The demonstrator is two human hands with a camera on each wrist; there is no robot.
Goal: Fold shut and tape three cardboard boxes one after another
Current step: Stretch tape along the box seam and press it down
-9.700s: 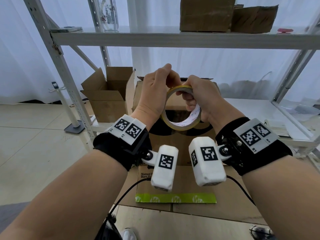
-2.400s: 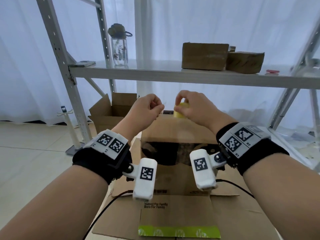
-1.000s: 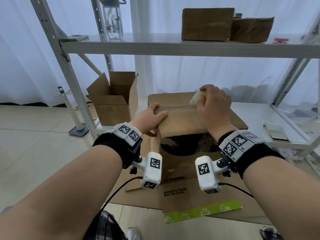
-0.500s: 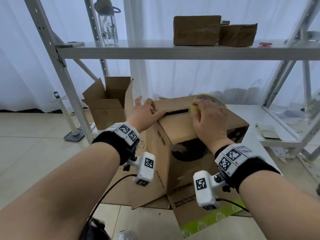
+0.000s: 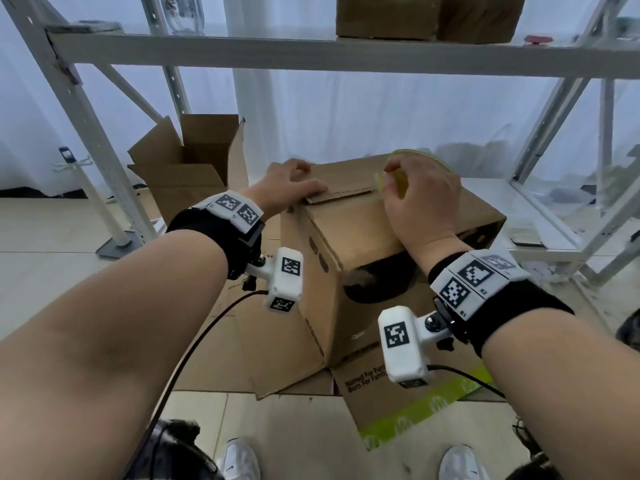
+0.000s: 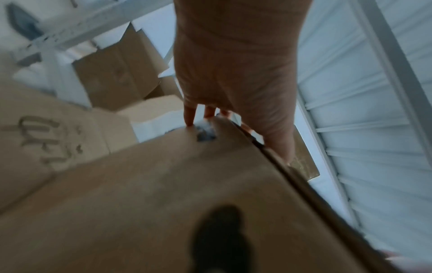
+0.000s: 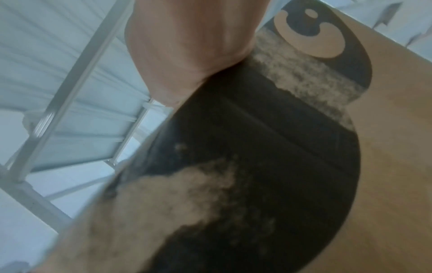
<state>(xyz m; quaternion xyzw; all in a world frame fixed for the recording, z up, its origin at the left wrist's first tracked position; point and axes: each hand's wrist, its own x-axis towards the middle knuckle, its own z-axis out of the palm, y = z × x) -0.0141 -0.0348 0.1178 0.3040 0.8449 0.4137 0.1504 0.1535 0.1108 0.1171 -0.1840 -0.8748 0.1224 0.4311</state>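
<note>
A large brown cardboard box (image 5: pixel 349 237) with black print stands before me, its top flaps folded shut along a seam (image 5: pixel 339 196). My left hand (image 5: pixel 294 187) presses on the left end of that seam, thumb lying along it and fingers reaching over the far edge. In the left wrist view its fingertips (image 6: pixel 189 120) touch the box edge (image 6: pixel 163 194). My right hand (image 5: pixel 420 199) grips a yellowish tape roll (image 5: pixel 431 160) on the top, at the seam's right end. The right wrist view shows only the heel of the hand (image 7: pixel 187 46) on the printed box (image 7: pixel 268 147); the fingers are hidden.
An open cardboard box (image 5: pixel 194 161) stands at the back left beside the white rack upright (image 5: pixel 86 126). Two closed boxes (image 5: pixel 388 15) sit on the upper shelf. Flattened cardboard with a green stripe (image 5: pixel 415 414) lies on the floor near my shoes (image 5: pixel 239 459). A low white shelf (image 5: pixel 502 195) runs right.
Both hands came down from working the tape roll in the air onto the box top. The box has turned a corner towards me, and the left thumb now lies along the seam.
</note>
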